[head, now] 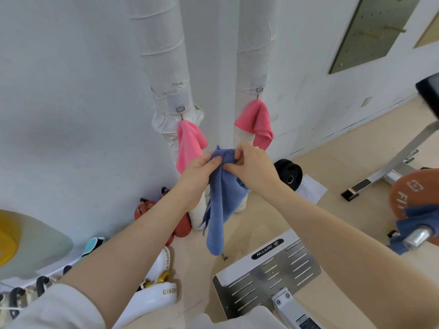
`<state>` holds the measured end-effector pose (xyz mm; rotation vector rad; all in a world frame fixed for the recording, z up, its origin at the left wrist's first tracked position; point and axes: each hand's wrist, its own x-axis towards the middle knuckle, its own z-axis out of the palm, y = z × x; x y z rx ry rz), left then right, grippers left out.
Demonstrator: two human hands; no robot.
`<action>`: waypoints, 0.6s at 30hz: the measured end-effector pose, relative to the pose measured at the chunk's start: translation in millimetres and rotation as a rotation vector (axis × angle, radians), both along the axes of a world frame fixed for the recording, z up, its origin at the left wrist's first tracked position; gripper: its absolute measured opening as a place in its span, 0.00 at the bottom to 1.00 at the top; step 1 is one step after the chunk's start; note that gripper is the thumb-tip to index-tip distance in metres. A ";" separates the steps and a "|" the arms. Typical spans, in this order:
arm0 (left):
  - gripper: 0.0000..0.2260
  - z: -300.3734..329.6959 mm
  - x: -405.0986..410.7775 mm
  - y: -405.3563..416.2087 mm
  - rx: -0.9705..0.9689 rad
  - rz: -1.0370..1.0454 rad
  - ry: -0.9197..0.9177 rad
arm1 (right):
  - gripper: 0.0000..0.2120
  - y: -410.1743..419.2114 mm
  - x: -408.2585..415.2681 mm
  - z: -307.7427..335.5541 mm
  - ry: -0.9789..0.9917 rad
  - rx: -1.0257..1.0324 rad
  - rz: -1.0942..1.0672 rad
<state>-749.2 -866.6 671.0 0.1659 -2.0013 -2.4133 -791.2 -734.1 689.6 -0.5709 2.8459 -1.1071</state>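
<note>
You had the blue cloth (217,198) at frame centre, hanging down from both hands. Left hand (198,170) and right hand (251,162) each pinched its top edge, fingers curled tight on the fabric. Two pink cloths (190,144) (257,122) hung on the white pipes (161,55) just behind.

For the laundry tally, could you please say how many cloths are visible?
4. Left pink cloth on the left pipe; right pink cloth on the right pipe; blue cloth in left hand and right hand; second blue cloth on the barbell. Others possibly hidden.
</note>
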 end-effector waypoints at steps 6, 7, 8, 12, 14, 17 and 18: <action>0.09 5.2 4.4 7.5 -0.193 -0.013 0.097 | 0.12 7.5 2.3 -7.9 0.224 -0.013 -0.064; 0.09 6.1 3.7 8.7 -0.218 0.007 0.106 | 0.13 6.9 1.8 -8.9 0.206 -0.024 -0.062; 0.09 6.3 2.6 9.5 -0.225 0.037 0.106 | 0.14 6.3 1.8 -10.0 0.174 -0.051 -0.058; 0.18 9.6 -0.1 11.2 -0.159 0.164 0.027 | 0.12 13.6 -5.5 -14.7 -0.009 -0.181 0.054; 0.15 9.0 -2.8 9.3 -0.106 0.255 -0.046 | 0.13 25.8 -12.1 -18.1 -0.115 -0.070 0.234; 0.11 4.9 -3.2 8.2 -0.122 0.293 -0.091 | 0.18 38.4 -14.8 -22.1 -0.226 0.096 0.440; 0.11 2.5 -2.5 8.6 -0.146 0.273 -0.092 | 0.18 40.4 -15.9 -21.5 -0.211 0.168 0.447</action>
